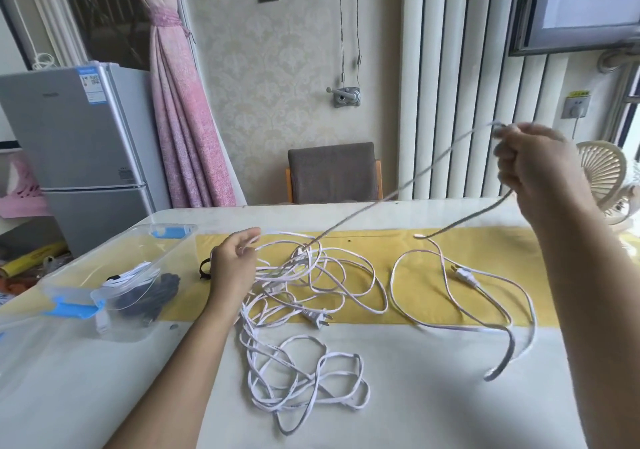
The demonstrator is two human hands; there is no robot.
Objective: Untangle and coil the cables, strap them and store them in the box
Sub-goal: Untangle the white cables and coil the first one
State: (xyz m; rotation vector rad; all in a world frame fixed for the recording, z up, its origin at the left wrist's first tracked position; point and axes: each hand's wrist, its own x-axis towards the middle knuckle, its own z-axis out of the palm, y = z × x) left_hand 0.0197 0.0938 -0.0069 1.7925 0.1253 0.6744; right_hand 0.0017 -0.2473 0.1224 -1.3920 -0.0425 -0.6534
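Head view: one white cable (398,192) is held taut in the clenched right hand (535,168) above the yellow mat (426,292); tangled cables (298,275) on that mat are pinched by the left hand (235,265).

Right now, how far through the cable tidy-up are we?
Done: a white coil and a black coil already lie in the clear box. In hand: the right hand grips a white cable pulled taut out of the tangle, with the left hand at its edge. Left: most of the tangle, the loose cable with the plug, and the black strap lies unused.
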